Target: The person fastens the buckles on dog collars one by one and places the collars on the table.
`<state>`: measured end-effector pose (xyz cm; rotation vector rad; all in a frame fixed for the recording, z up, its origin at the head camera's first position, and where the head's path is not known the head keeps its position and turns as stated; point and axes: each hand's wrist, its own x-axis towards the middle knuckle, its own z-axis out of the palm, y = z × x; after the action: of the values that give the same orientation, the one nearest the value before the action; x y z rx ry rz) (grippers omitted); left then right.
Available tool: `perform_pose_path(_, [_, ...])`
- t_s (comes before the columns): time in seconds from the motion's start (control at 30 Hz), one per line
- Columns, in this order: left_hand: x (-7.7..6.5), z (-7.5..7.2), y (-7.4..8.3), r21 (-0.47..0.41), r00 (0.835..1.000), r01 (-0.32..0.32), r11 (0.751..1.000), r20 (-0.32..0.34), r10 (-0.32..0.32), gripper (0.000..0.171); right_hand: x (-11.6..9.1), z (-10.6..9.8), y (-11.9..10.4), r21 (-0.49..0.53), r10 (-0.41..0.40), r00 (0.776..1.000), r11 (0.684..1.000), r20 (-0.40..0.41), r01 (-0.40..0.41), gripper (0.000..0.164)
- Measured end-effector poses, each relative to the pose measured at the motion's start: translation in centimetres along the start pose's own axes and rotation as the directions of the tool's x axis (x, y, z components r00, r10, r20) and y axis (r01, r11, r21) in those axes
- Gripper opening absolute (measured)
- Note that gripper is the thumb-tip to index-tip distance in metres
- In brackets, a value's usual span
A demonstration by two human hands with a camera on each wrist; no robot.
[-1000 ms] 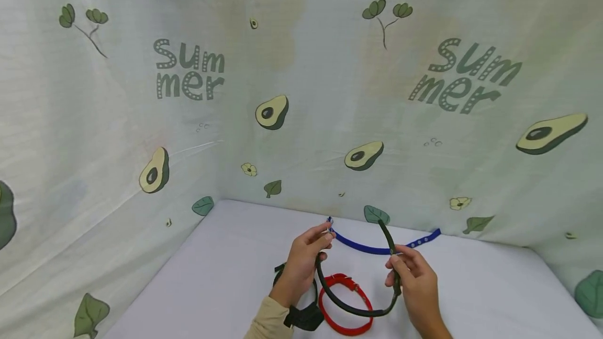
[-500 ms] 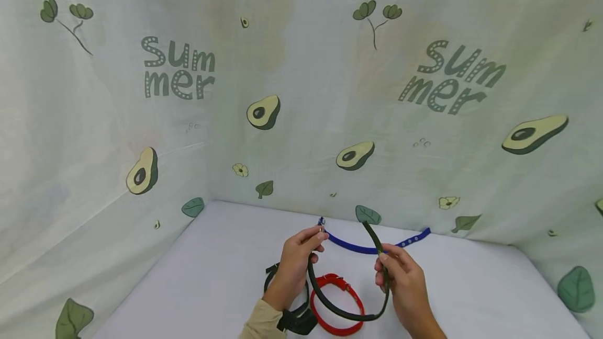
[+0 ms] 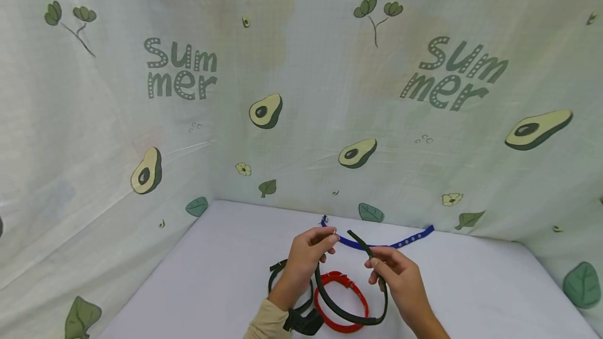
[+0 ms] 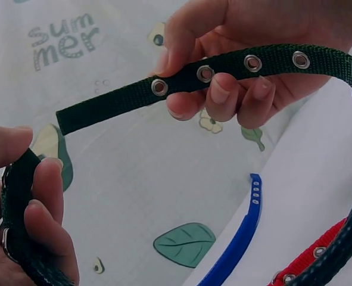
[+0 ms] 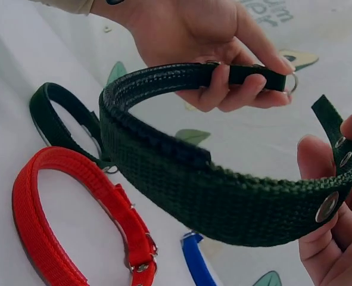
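Observation:
Both hands hold a dark green webbing collar [image 3: 335,307], bent into an open loop above the table. My left hand [image 3: 306,255] pinches its buckle end, where a metal ring [image 5: 293,83] sticks out past the fingertips in the right wrist view. With thumb and fingers, my right hand [image 3: 402,284] grips the other end, a strap with several metal eyelets [image 4: 253,63]. The strap's cut tip [image 4: 65,121] points at the left hand, and a small gap separates it from the buckle end. A round metal rivet [image 5: 327,207] shows on the collar's outer face.
Beneath the hands lies a red collar [image 3: 365,305], fastened in a ring. Beside it, partly behind the left wrist, is another dark collar [image 3: 306,323]. Farther back a blue collar [image 3: 414,237] lies stretched out on the white table [image 3: 226,266], before a printed cloth wall [image 3: 301,67].
My right hand has come closer to the left, and the strap's tip has swung left and lower toward the buckle end. Both hands keep their hold. The head view has shifted slightly.

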<state>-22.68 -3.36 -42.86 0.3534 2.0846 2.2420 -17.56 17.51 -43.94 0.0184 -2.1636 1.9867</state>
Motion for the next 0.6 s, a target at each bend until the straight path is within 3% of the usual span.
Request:
perform_pose_path(0.37, [0.12, -0.03, 0.28, 0.013, 0.999, -0.025, 1.0, 0.023, 0.024, 0.032, -0.32, 0.22, -0.56, -0.074, -0.092, 0.996, 0.993, 0.008, 0.092, 0.017])
perform_pose_path(0.6, [-0.14, 0.08, 0.4, 0.028, 0.998, -0.041, 0.999, 0.039, 0.04, 0.029, -0.78, 0.4, -0.84, -0.105, -0.079, 0.996, 0.991, 0.028, 0.082, 0.018])
